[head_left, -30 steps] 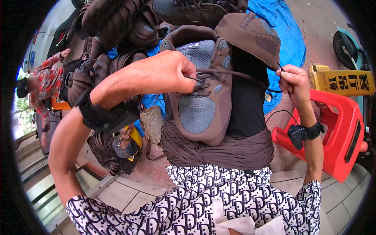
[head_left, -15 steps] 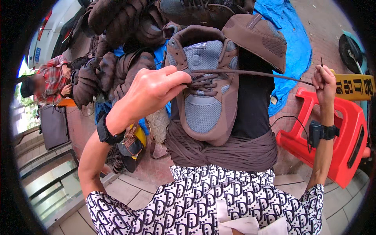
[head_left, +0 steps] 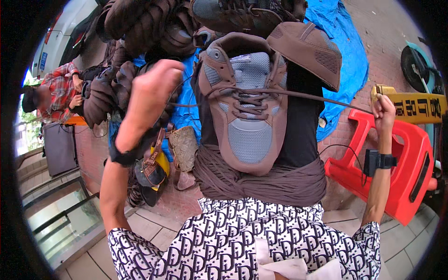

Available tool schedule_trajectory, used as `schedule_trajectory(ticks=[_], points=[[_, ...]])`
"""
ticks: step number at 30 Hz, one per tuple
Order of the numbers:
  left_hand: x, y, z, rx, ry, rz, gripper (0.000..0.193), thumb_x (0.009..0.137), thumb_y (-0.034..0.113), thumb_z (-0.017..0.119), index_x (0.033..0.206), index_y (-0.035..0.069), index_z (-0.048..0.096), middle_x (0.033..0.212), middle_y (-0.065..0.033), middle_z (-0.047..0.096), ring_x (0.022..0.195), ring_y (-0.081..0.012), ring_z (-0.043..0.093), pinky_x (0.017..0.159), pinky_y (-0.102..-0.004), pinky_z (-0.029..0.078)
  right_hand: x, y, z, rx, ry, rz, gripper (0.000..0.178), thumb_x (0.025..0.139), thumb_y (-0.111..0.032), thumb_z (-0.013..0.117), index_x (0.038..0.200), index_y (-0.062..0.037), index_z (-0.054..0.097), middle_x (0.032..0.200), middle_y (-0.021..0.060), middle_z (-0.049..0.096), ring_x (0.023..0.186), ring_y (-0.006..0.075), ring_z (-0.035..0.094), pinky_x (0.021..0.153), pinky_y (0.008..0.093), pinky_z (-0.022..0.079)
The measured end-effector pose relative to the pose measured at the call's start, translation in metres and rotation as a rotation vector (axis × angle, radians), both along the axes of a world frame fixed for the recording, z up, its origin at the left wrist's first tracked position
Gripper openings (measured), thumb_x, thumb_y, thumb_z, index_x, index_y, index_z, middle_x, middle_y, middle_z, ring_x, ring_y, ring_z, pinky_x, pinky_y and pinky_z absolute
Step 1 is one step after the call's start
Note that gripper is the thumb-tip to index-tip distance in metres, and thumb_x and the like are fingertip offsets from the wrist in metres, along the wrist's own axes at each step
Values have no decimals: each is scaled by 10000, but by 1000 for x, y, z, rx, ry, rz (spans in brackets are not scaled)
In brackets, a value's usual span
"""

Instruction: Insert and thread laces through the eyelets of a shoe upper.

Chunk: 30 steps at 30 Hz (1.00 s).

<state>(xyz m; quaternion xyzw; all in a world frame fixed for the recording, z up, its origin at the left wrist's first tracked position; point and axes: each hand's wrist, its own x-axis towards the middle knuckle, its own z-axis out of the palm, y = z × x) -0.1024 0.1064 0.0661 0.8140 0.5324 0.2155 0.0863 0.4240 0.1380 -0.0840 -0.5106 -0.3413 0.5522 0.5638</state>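
A brown and blue-grey sneaker (head_left: 250,140) rests on my lap, toe toward me, with brown lacing crossed over its tongue. My right hand (head_left: 383,109) is closed on one end of the shoelace (head_left: 322,98), which stretches taut from the upper eyelets out to the right. Off to the shoe's left, my left hand (head_left: 156,93) is raised, fingers curled and somewhat blurred. A dark strand curves between this hand and the shoe. A thick bundle of brown laces (head_left: 261,179) lies across my lap below the toe.
An unlaced shoe upper (head_left: 308,53) lies beyond the sneaker on the right. Piled uppers (head_left: 149,28) and a blue tarp (head_left: 347,60) are farther off. At right stands a red plastic stool (head_left: 406,186). A person in a plaid shirt (head_left: 60,95) handles uppers at far left.
My left hand has moved from the shoe's eyelets up and away to the left. My right hand has dropped slightly, still holding the lace taut.
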Motion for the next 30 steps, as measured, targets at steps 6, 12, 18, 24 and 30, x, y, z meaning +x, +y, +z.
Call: schedule_trajectory(ticks=[6, 12, 18, 24, 30], points=[[-112, -1, 53, -94, -888, 632, 357, 942, 304, 365, 1092, 17, 515, 547, 65, 306, 396, -17, 230, 344, -185, 170, -17, 6, 24, 97, -66, -2, 186, 865, -129, 502, 893, 39, 576, 556, -23, 377, 395, 43, 254, 376, 186, 243], [-211, 7, 53, 244, -1060, 843, 370, 929, 309, 409, 1083, -16, 495, 518, 70, 272, 375, -35, 214, 339, -190, 201, 6, 17, 23, 119, 115, -112, 232, 885, -128, 453, 1003, 52, 540, 550, -31, 308, 409, 53, 228, 372, 199, 214], [-141, 49, 15, -123, -1049, 580, 285, 885, 267, 464, 969, 16, 569, 537, 46, 368, 386, -36, 275, 365, -188, 179, -13, 20, 38, 125, 6, -47, 237, 883, -141, 473, 1002, 53, 540, 588, -18, 368, 430, 50, 267, 402, 193, 242], [25, -1, 15, 33, -232, -219, 161, 786, 44, 538, 937, 47, 593, 650, -22, 509, 577, -116, 529, 484, -220, 385, -57, 18, 74, 223, -136, 207, 153, 825, -83, 520, 899, 15, 612, 570, -15, 440, 437, 38, 326, 409, 204, 264], [62, -4, -15, 185, 333, -444, 284, 682, 47, 568, 965, 52, 548, 657, -62, 485, 560, -204, 553, 432, -322, 423, -161, -7, 111, 241, -600, 483, 102, 734, -78, 604, 788, -8, 656, 682, 11, 577, 555, 49, 501, 471, 175, 366]])
